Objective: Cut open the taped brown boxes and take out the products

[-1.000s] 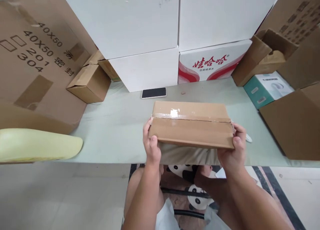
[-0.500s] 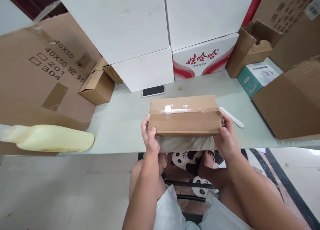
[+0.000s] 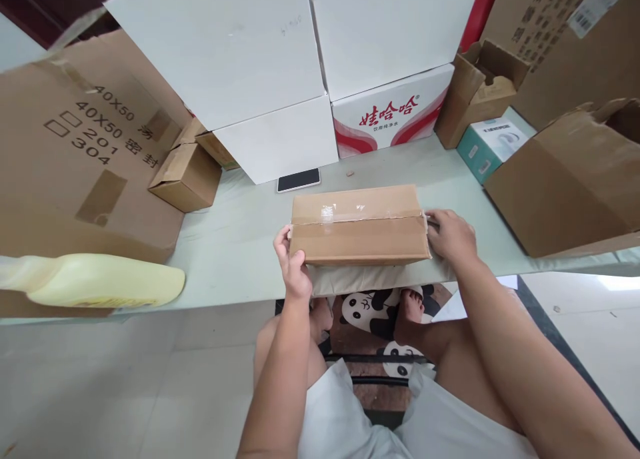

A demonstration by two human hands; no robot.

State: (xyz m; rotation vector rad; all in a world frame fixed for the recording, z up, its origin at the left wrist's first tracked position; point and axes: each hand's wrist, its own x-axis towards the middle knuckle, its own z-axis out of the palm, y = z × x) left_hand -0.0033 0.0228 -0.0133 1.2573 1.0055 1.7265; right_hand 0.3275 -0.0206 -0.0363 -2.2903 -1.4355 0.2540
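A long brown cardboard box [image 3: 357, 239] sits at the near middle of the table [image 3: 240, 246], its length running left to right. Its face is plain and smooth, crossed lengthwise by a seam under clear, shiny tape [image 3: 377, 211]; the tape ends look ragged at both short sides. The left hand [image 3: 295, 269] is clamped on the left end, thumb on the near edge. The right hand [image 3: 453, 236] curls just beside the right end; whether it grips anything cannot be told.

Stacked white boxes [image 3: 215, 46] wall off the far side, a red-and-white one [image 3: 393, 122] at their lower right. A large printed carton [image 3: 65, 192] blocks the left and a brown carton [image 3: 555, 192] the right. A pale yellow bottle [image 3: 110, 279] lies near left. Smaller still are a little brown carton [image 3: 193, 179] far left, a teal-and-white box [image 3: 483, 149] far right, a phone [image 3: 299, 180] against the white stack and a tiny scrap [image 3: 350, 174] beyond the long box.
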